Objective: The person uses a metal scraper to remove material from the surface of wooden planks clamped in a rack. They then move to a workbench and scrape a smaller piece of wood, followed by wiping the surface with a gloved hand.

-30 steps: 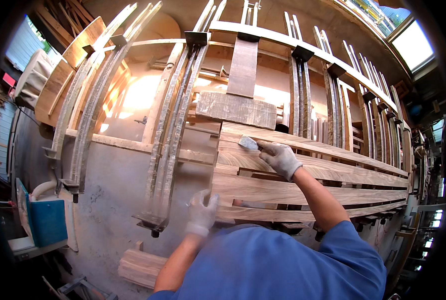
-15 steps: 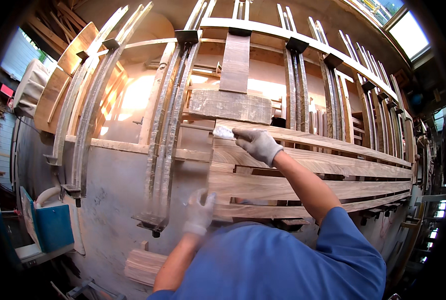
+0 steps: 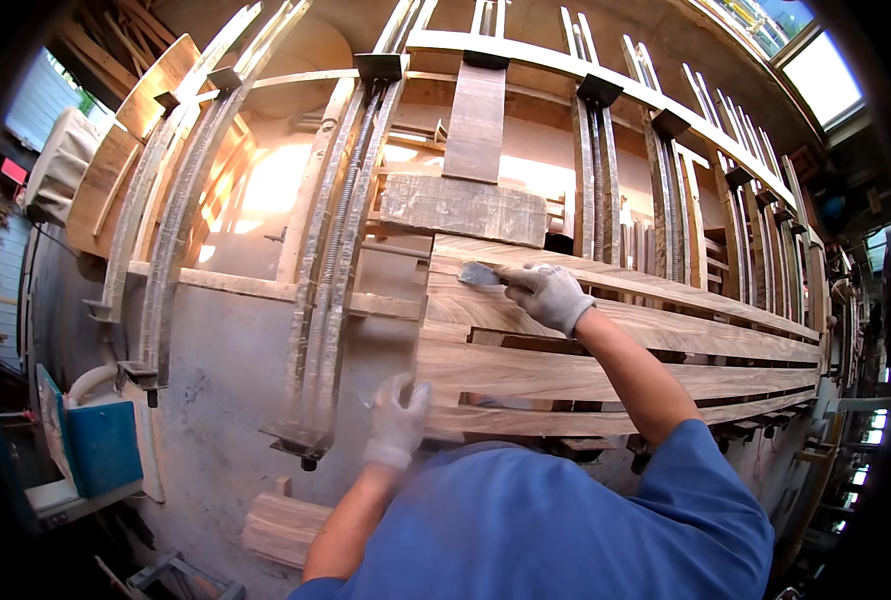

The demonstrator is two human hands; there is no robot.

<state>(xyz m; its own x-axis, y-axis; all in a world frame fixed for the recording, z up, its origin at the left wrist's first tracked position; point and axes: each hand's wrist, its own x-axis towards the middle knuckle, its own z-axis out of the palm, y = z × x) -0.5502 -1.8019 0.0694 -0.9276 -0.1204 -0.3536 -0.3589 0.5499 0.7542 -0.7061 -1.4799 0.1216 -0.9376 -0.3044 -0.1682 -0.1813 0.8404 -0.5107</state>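
My gloved right hand point(image 3: 554, 298) is closed around the wooden handle of a putty knife point(image 3: 482, 274). Its flat blade rests on the left end of a wooden panel frame point(image 3: 451, 318), which has long rails with narrow gaps between them. My gloved left hand point(image 3: 398, 425) is beside the frame's near left corner. Its thumb and fingers are parted and slightly curled, with nothing visible in them; whether it touches the wood is hard to tell. A weathered wooden block point(image 3: 464, 210) lies against the frame's far edge, and a brown board point(image 3: 476, 125) runs from it to a clamp jaw.
Long bar clamps point(image 3: 341, 220) with threaded screws stand to the left, and several more line the right. A pale wooden beam point(image 3: 546, 57) crosses behind. Lower left are a blue bin-like box point(image 3: 106, 452) and stacked brown boards point(image 3: 284, 528) by my left arm.
My right hand has moved right and slightly nearer, drawing the putty knife from the frame's far left corner onto its end board. The left hand has stayed almost still.
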